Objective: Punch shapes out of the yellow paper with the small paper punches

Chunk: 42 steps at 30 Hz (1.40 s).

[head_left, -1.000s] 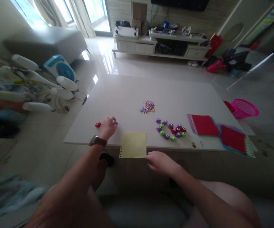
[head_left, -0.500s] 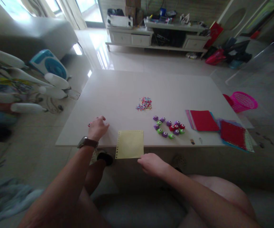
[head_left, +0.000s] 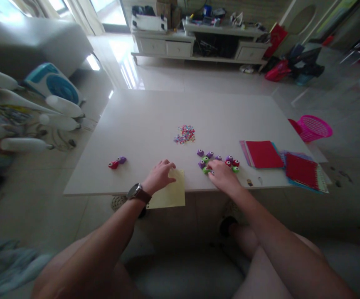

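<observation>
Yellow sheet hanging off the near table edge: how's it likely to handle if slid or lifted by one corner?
The yellow sheet looks thin, so probably floppy and light; lifted by one corner it would likely droop. Its near part overhangs the table edge, so a push toward the person could tip it off. The left hand rests on its far corner, likely pinning it.

One head-worn view — looking forward and down (wide, seemingly distorted) over the white table (head_left: 155, 120) — fairly near.
</observation>
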Available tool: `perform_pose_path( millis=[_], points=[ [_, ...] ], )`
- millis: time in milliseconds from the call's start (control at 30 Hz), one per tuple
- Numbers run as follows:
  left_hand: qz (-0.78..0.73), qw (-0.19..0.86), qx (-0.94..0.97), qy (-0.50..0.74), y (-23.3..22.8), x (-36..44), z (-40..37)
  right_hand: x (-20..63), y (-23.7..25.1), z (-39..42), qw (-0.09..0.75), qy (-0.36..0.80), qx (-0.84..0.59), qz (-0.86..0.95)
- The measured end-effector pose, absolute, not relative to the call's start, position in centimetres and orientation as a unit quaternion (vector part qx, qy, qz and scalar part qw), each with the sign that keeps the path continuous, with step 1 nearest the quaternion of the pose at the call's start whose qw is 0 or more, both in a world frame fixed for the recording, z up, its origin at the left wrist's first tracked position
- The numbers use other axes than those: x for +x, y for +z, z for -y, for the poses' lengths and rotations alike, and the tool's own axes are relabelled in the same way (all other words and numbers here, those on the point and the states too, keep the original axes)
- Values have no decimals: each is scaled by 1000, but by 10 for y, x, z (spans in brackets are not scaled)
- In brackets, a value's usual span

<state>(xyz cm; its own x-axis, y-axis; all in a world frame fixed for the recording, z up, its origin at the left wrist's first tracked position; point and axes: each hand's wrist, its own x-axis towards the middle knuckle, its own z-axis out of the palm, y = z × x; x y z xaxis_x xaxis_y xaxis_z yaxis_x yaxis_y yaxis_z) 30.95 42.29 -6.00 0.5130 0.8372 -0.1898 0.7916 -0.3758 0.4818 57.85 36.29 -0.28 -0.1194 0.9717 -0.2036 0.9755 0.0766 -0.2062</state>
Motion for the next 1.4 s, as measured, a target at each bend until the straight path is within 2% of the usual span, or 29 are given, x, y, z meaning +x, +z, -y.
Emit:
perform_pose_path(
  millis=[200,533,733,1033,1400],
  points=[
    [-510,276,815,17,-60,310,-419,582,-5,-367,53,-122,670,-730],
    [-490,287,823,12,-58,315,-414,562,-13,-364,65,-126,623,-769],
    [-468,326,821,-15,-47,325,-414,556,-16,-361,14,-143,622,-770],
    [-461,328,824,-20,-40,330,-411,552,-23,-361,-126,-217,614,-748],
    [-458,342,820,-14,-46,330,-412,548,-26,-359,-137,-205,603,-759]
  ],
)
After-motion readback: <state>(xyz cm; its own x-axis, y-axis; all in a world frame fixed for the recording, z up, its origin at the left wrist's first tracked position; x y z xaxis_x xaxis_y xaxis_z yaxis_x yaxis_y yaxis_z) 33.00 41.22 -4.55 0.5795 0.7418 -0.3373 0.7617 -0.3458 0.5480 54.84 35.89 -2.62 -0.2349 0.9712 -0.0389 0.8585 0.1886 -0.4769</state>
